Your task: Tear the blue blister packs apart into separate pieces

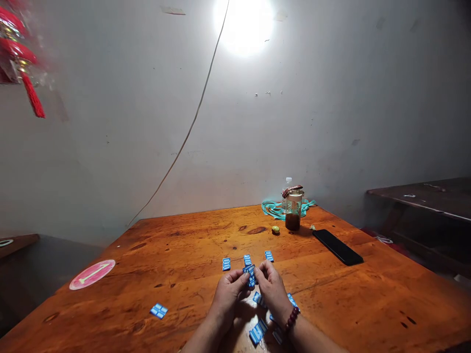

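Small flat blue-and-white pieces, like little cards or packets, are in my hands and on the wooden table (191, 294). My left hand (231, 294) and my right hand (271, 289) meet over the table, both pinching a blue-and-white piece (250, 275) between thumbs and fingers. It seems to be more than one layer, but I cannot tell. Beyond my hands lie three similar pieces: a left one (226, 264), a middle one (247, 260) and a right one (269, 256). Several more, such as this piece (258, 332), lie loosely under my wrists, partly hidden. One piece (159, 310) lies apart at the left.
A black phone (337, 246) lies at the right. Behind it stand a jar of dark liquid (293, 215) and a clear bottle (289, 182) by a turquoise strap (271, 210). A small yellowish-green object (275, 230) sits nearby. A pink round sticker (91, 274) is at the left.
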Tool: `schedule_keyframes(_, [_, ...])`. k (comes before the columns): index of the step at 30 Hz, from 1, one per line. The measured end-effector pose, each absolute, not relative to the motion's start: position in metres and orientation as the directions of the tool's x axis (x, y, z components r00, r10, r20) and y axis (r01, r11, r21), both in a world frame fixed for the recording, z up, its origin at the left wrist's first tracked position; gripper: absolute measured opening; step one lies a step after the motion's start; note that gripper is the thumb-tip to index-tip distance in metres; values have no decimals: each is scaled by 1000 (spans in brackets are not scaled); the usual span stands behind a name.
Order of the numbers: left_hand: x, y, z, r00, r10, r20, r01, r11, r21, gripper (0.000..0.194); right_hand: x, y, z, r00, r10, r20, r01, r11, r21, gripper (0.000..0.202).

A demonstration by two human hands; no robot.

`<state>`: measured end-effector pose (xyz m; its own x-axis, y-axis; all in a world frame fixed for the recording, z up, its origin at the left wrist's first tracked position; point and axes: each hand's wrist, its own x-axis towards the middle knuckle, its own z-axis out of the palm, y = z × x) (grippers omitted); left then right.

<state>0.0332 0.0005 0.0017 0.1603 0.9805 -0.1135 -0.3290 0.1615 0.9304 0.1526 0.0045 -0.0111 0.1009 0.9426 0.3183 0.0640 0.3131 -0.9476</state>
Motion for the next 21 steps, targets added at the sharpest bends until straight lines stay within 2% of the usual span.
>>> schedule_keyframes(4, [31,2,-1,121,986,-115,-304,147,941,25,151,4,-12,49,947,318,64,315,-947,22])
schedule_keyframes(10, [32,2,0,100,991,-91,-270,115,956,24,156,5,-6,-66,970,233,-43,230,-972,9])
schedule_keyframes(15, [31,3,-1,115,989,-97,-290,127,948,26,160,7,-2,-66,992,108,-113,101,-989,13])
schedule_keyframes(21, [30,3,1,109,986,-126,-293,153,944,29,159,9,-5,-63,995,75,-186,62,-981,17])
